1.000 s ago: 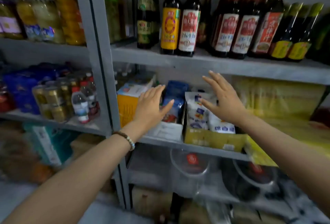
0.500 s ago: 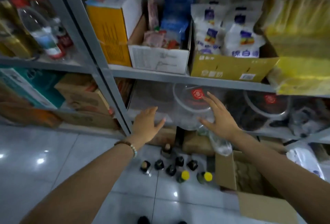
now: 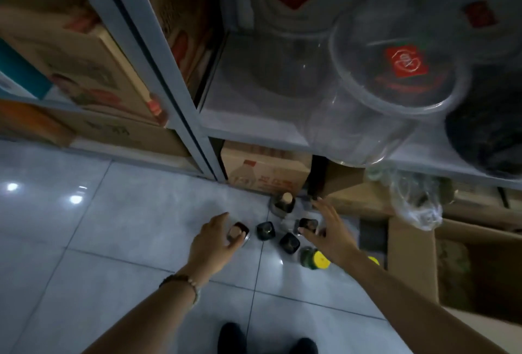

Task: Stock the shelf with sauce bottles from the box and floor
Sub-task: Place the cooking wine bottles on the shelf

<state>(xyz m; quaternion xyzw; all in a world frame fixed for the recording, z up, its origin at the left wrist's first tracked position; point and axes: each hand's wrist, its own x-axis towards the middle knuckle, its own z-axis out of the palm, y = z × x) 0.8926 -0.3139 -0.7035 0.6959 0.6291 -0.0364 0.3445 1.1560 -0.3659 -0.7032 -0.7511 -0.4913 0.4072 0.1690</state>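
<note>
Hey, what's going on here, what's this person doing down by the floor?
A person leans over sauce bottles standing on the floor by the shelf. The left hand hovers open at a tan-capped bottle, the right hand open beside another. Neither grips anything yet. An open box sits to the right.

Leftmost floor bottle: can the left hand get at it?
Probably yes: the open left hand is right at the leftmost bottle, nothing lies between them, and the next bottle stands apart on its right.
</note>
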